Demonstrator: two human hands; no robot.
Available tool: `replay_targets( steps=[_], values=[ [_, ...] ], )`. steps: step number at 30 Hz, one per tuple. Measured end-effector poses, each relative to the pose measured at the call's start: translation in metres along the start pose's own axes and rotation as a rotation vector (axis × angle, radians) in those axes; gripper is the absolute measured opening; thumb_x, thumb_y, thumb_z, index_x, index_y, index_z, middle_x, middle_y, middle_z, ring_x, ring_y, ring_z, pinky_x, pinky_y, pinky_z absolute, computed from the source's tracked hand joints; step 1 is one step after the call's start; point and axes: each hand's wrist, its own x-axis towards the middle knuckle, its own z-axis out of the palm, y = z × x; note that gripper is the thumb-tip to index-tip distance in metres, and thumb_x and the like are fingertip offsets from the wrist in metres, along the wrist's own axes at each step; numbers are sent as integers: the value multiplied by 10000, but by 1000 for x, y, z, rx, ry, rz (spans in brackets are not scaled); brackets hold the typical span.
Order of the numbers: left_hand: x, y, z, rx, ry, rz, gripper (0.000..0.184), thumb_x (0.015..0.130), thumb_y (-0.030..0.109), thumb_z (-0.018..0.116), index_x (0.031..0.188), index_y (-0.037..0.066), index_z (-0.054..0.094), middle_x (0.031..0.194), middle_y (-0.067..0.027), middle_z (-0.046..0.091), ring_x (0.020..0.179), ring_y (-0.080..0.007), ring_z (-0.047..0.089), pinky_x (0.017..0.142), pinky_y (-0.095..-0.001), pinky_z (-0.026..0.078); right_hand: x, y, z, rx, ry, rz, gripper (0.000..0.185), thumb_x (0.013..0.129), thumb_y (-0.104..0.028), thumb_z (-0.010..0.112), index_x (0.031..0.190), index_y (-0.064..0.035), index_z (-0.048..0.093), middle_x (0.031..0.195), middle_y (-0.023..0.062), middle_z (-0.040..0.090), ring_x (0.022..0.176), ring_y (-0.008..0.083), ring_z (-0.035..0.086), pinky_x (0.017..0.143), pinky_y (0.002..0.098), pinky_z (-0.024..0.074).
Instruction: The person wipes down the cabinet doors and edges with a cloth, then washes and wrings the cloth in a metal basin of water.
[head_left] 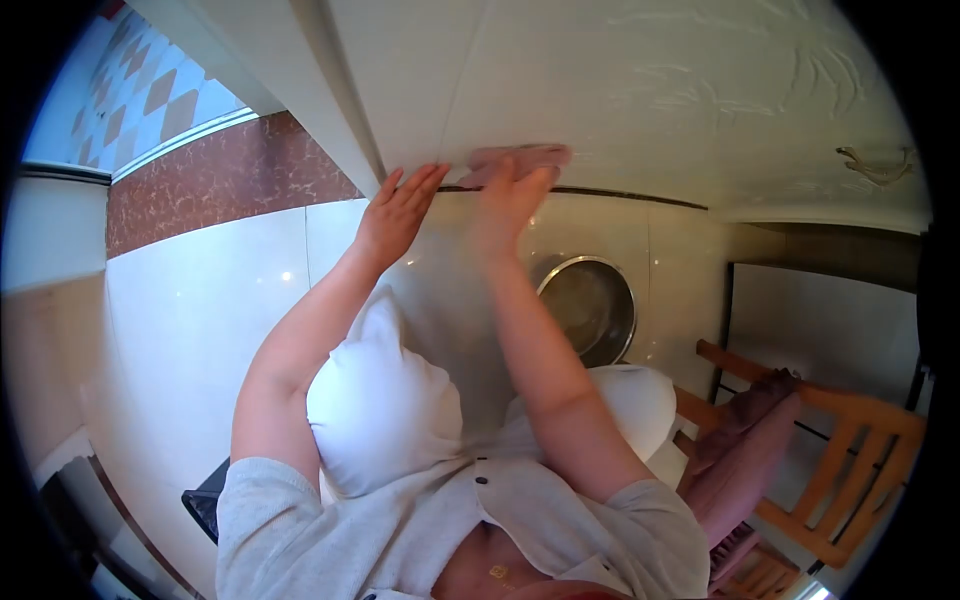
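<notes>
My right hand, a little blurred, presses a folded pink cloth against the light, glossy wall just above the floor line. Its fingers lie over the cloth and hide part of it. To the left, my left hand has its fingers stretched out, with the tips at the foot of the wall near its corner edge. Nothing shows in that hand. A round metal basin stands on the floor right of my right forearm, seemingly with liquid inside.
A wooden chair with a pink garment over it stands at the right. Left of the wall corner runs a reddish-brown marbled strip at a doorway. A dark bin-like object is beside my left elbow. Pale tiles cover the floor.
</notes>
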Motion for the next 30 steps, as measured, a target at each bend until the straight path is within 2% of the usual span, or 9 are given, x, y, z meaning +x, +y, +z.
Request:
replay_targets(
  steps=[3, 10, 12, 16, 19, 22, 25, 28, 30],
  values=[
    [-4, 4, 5, -109, -34, -17, 511, 823, 124, 495, 1332, 87, 514, 1533, 43, 276, 1406, -110, 240, 1152, -373, 138, 0, -34, 9, -447, -100, -614, 242, 825, 17, 497, 1055, 38, 425, 1021, 180, 517, 954, 323, 474, 872, 395, 388],
    [-5, 1, -2, -48, -3, -22, 520, 830, 111, 484, 1348, 85, 497, 1521, 32, 302, 1404, -115, 254, 1147, -383, 149, 20, -17, -1, -417, -203, -614, 147, 882, -29, 506, 1025, 1, 486, 982, 120, 510, 897, 278, 452, 783, 353, 382],
    [-3, -1, -3, -62, 4, -29, 528, 830, 95, 477, 1358, 85, 487, 1517, 21, 313, 1402, -118, 264, 1144, -390, 161, 7, 7, 5, 221, -340, 46, 135, 980, -155, 481, 937, -28, 500, 853, 66, 522, 763, 199, 468, 709, 304, 386],
    [-5, -1, -9, -83, -22, -52, 548, 826, 86, 480, 1374, 76, 467, 1530, 21, 285, 1406, -119, 253, 1140, -391, 174, 13, 12, -8, 209, -471, 186, 271, 1020, -263, 434, 894, -30, 495, 788, 37, 523, 706, 160, 472, 701, 281, 394],
    [-6, -1, -7, -89, -25, -65, 562, 820, 80, 480, 1381, 71, 456, 1533, 18, 280, 1411, -121, 243, 1141, -393, 174, 33, -16, -4, 129, -192, 162, 253, 1007, -240, 459, 913, -10, 508, 795, 50, 545, 715, 145, 490, 683, 272, 398],
    [-6, 0, -8, -105, -24, -64, 570, 815, 72, 477, 1384, 70, 452, 1532, 16, 281, 1414, -124, 238, 1142, -393, 172, 59, -25, 7, -444, 288, -1062, 237, 982, -225, 505, 944, 8, 532, 740, 51, 551, 623, 147, 477, 608, 265, 383],
    [-6, -1, -4, -135, -21, -58, 573, 814, 68, 476, 1386, 71, 450, 1531, 15, 286, 1415, -126, 238, 1142, -392, 172, 37, -27, 8, -573, 178, -1071, 229, 945, -193, 553, 1006, 26, 527, 770, 71, 568, 596, 164, 470, 561, 284, 367],
    [-6, -2, -6, -122, -29, -60, 565, 816, 76, 482, 1381, 78, 457, 1532, 24, 280, 1415, -117, 231, 1144, -381, 164, 21, -1, -6, 101, -583, 214, 256, 941, -189, 561, 1070, 25, 501, 860, 75, 570, 655, 172, 483, 585, 303, 396],
    [-5, 0, -7, -90, -34, -66, 558, 816, 84, 486, 1373, 83, 465, 1536, 35, 271, 1416, -107, 224, 1146, -371, 155, 31, 20, -11, 82, -632, 48, 233, 929, -120, 545, 1119, 15, 532, 951, 91, 560, 636, 169, 502, 567, 288, 408]
  ],
)
